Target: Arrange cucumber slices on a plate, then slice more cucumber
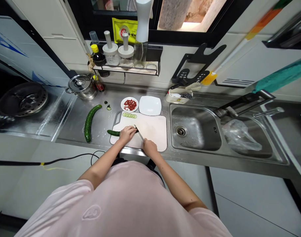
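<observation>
My left hand (127,134) is closed over a cucumber (113,133) that lies across the white cutting board (152,131); its left end sticks out past the hand. In my right hand (150,147) is a knife (140,135), its blade slanting up and left to the cucumber's right end, close to my left fingertips. Several thin cucumber slices (129,115) lie in an overlapping row at the board's top edge. A second, whole cucumber (90,123) rests on the steel counter to the left.
Behind the board stand a plate of chopped red pieces (130,105) and a white square plate (150,105). A lidded steel pot (82,87) is at the back left. The sink (196,128) adjoins the board's right side. Cucumber end scraps (108,107) lie on the counter.
</observation>
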A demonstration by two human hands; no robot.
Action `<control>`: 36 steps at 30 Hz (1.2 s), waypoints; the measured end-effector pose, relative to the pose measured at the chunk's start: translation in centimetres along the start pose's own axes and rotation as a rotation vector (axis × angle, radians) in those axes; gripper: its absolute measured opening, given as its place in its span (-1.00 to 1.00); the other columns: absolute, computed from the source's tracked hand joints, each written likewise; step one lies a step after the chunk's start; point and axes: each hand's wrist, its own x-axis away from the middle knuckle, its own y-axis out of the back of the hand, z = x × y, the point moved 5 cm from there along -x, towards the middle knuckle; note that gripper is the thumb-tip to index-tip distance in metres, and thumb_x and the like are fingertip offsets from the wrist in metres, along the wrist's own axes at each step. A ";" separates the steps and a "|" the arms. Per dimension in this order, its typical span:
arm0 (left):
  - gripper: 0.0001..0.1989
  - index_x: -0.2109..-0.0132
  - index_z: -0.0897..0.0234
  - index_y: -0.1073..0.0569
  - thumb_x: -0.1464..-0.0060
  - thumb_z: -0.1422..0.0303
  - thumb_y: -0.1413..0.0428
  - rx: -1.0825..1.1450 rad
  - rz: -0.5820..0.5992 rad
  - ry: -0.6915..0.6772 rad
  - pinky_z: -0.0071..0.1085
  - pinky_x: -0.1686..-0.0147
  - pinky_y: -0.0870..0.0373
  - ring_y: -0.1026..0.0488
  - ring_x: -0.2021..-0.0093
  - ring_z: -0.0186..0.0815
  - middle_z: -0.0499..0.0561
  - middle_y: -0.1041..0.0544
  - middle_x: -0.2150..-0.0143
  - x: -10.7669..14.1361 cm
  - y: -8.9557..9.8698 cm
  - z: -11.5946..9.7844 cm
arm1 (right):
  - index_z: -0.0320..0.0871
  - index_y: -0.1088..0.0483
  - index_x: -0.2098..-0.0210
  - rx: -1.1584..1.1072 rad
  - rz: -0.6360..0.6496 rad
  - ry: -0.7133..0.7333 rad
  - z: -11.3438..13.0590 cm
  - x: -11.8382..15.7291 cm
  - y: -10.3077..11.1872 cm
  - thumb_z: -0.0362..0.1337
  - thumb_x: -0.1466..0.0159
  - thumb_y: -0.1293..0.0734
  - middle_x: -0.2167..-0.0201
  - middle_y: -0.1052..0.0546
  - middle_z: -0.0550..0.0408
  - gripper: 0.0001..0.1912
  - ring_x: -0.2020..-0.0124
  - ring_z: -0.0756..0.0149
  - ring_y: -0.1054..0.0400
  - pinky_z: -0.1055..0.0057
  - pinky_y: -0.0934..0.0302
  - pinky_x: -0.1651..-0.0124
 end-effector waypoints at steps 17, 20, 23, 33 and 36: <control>-0.78 0.13 0.12 -0.54 -0.19 0.31 -0.02 -0.007 0.015 0.013 -0.41 0.20 -0.33 -0.40 0.16 -0.33 0.01 -0.51 0.15 0.1 -0.1 0.1 | -0.23 -0.30 0.09 -0.040 -0.002 0.017 1.8 -3.1 1.3 -0.41 -0.33 -0.04 0.20 -0.50 -0.14 -0.72 0.16 0.21 -0.42 0.40 -0.20 0.19; -0.78 0.13 0.12 -0.54 -0.20 0.30 -0.01 -0.009 0.014 0.016 -0.41 0.18 -0.33 -0.40 0.16 -0.33 0.01 -0.51 0.14 0.1 -0.1 0.1 | -0.23 -0.30 0.07 -0.044 0.005 0.017 2.0 -3.5 1.4 -0.41 -0.32 -0.05 0.19 -0.50 -0.14 -0.72 0.15 0.21 -0.42 0.41 -0.21 0.18; -0.77 0.13 0.13 -0.54 -0.20 0.29 0.00 -0.009 0.019 0.011 -0.41 0.18 -0.33 -0.40 0.16 -0.34 0.00 -0.51 0.15 0.0 -0.2 0.1 | -0.23 -0.31 0.09 -0.040 -0.016 0.024 2.0 -3.5 1.5 -0.42 -0.31 -0.05 0.19 -0.51 -0.13 -0.72 0.15 0.20 -0.43 0.40 -0.21 0.19; -0.78 0.14 0.12 -0.54 -0.20 0.30 -0.01 0.003 0.010 0.010 -0.41 0.19 -0.33 -0.39 0.16 -0.34 0.00 -0.51 0.16 0.0 0.0 0.0 | -0.23 -0.30 0.11 -0.027 0.025 -0.009 0.2 -0.7 0.1 -0.37 -0.34 -0.04 0.24 -0.50 -0.14 -0.74 0.17 0.17 -0.42 0.37 -0.19 0.20; -0.78 0.14 0.13 -0.54 -0.20 0.30 0.00 0.011 0.003 0.009 -0.41 0.19 -0.33 -0.40 0.16 -0.34 0.01 -0.51 0.17 0.0 0.0 0.0 | -0.23 -0.30 0.12 -0.020 0.027 -0.010 -0.1 -0.2 -0.2 -0.36 -0.34 -0.05 0.25 -0.50 -0.14 -0.75 0.19 0.15 -0.43 0.36 -0.19 0.21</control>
